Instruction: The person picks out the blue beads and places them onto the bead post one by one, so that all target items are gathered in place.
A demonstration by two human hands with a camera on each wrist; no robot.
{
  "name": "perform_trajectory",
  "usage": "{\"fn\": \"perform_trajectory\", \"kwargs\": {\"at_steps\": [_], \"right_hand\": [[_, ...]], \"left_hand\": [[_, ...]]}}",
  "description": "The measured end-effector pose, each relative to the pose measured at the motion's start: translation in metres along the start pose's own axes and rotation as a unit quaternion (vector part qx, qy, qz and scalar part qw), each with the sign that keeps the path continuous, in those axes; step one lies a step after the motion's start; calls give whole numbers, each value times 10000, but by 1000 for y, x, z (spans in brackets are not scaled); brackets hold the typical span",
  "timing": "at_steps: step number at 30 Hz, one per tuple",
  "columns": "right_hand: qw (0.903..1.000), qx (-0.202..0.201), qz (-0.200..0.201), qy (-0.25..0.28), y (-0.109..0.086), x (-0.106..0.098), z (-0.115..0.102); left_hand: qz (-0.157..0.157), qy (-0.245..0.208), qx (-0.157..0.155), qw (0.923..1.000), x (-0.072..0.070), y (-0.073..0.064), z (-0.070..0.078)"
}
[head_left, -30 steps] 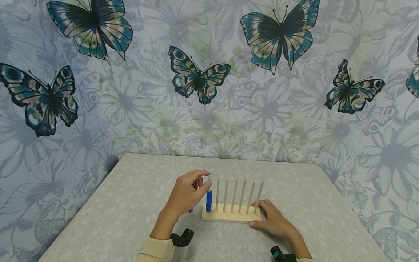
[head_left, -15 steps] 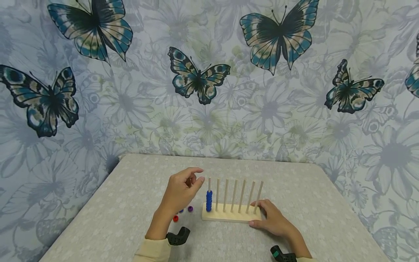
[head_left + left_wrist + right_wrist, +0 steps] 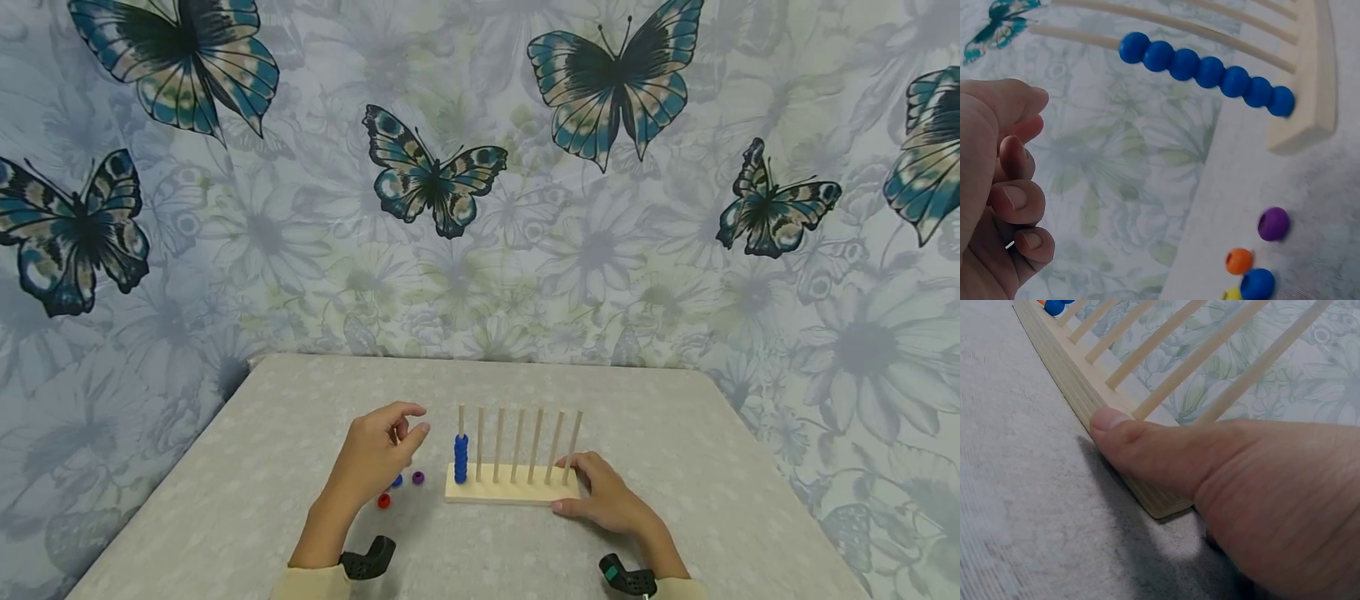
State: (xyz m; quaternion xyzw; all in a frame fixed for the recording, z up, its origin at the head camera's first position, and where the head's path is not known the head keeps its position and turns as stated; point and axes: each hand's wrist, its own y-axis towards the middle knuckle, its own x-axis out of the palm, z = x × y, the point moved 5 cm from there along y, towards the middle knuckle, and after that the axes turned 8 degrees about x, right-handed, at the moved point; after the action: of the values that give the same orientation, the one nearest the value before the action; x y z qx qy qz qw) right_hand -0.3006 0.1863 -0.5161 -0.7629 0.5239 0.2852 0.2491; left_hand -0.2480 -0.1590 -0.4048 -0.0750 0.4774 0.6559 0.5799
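Note:
A pale wooden peg stand (image 3: 510, 493) with several upright dowels stands on the table. Stacked on its leftmost dowel are several blue beads (image 3: 1209, 72), leaving the dowel's top bare. My left hand (image 3: 375, 450) hovers to the left of that dowel, thumb and index finger apart and the other fingers loosely curled, with nothing seen between them. My right hand (image 3: 603, 493) grips the right end of the stand's base, its thumb (image 3: 1141, 444) along the front edge and its fingers behind. Loose beads lie below the left hand: purple (image 3: 1274, 224), orange (image 3: 1239, 261), blue (image 3: 1257, 284) and yellow (image 3: 1231, 294).
A red bead (image 3: 384, 501) lies near the left wrist. Each wrist carries a black camera (image 3: 369, 558). A light patterned cloth covers the table (image 3: 637, 417), whose far edge meets a butterfly-printed wall (image 3: 465, 292).
My left hand has drawn away from the top of the blue-beaded dowel, left and down, uncovering loose beads. The right hand keeps its grip. The whole head view has shifted slightly.

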Motion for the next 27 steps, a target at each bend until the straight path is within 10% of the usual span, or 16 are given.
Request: {"fn": "perform_trajectory", "kwargs": {"at_steps": [15, 27], "right_hand": [[9999, 107, -71, -64, -1, 4, 3], [10000, 52, 7, -60, 0, 1, -1]], "left_hand": [[-420, 186, -1232, 9913, 17, -49, -54], [-860, 777, -1482, 9821, 26, -54, -66]]}}
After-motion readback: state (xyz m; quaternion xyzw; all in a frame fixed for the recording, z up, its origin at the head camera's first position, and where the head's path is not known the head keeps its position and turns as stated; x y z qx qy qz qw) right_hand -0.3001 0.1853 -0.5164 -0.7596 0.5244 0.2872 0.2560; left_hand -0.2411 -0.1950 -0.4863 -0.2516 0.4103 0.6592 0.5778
